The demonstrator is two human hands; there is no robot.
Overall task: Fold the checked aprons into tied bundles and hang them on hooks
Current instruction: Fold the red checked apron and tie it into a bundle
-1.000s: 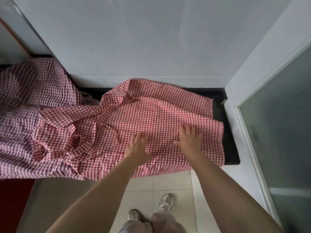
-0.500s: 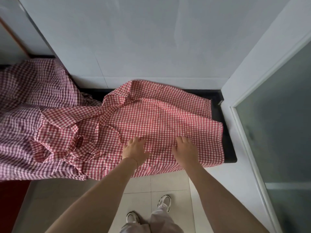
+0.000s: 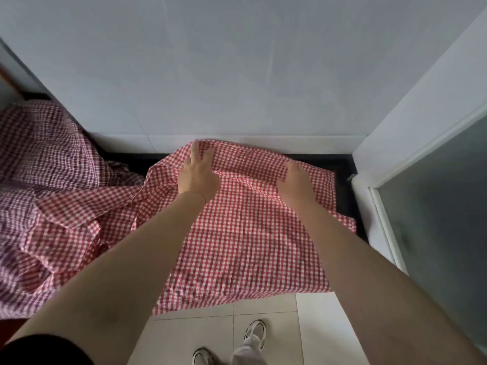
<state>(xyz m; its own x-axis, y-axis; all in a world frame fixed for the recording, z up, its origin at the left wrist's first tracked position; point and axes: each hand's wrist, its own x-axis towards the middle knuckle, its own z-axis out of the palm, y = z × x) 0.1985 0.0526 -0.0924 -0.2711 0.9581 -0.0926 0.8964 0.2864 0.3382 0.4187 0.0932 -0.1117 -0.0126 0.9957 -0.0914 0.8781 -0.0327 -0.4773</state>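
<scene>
The left hand [image 3: 196, 177] lies palm down on the red checked apron [image 3: 245, 233] near its far edge, fingers straight and reaching toward the wall [image 3: 237, 61]. The right hand [image 3: 295, 184] also rests on the cloth by the far right part; its fingers are hidden in a fold, so I cannot tell their grip. Both arms are stretched forward. The apron covers the black ledge [image 3: 345, 191], its near edge hanging over. A darker checked apron [image 3: 39, 159] is heaped at the left end.
</scene>
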